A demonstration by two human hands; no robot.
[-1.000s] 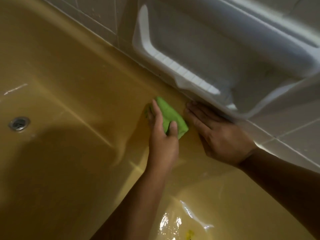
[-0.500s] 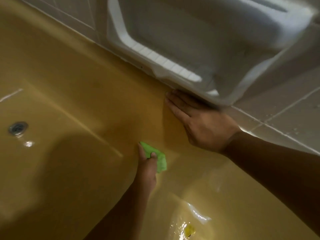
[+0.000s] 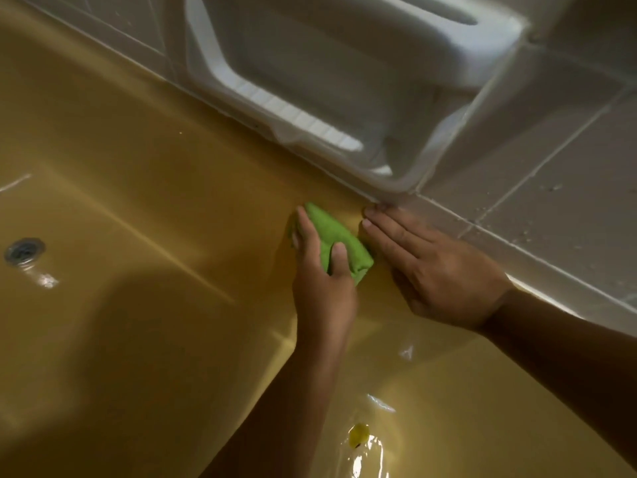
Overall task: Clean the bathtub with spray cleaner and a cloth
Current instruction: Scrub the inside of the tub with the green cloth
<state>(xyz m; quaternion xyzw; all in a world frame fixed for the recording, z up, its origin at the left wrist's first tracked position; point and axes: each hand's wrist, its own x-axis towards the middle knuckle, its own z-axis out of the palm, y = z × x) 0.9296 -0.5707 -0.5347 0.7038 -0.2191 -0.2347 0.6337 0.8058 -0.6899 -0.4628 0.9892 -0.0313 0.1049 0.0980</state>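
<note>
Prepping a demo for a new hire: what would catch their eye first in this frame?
The bright green cloth, gripped by the left hand against the yellow bathtub wall at centre. Beside it the right hand lies flat on that wall, just below the white soap dish. A metal drain sits far left.

Home bathroom: yellow bathtub (image 3: 144,160) with drain (image 3: 24,250), tiled wall (image 3: 551,174), recessed soap dish (image 3: 310,125)
</note>
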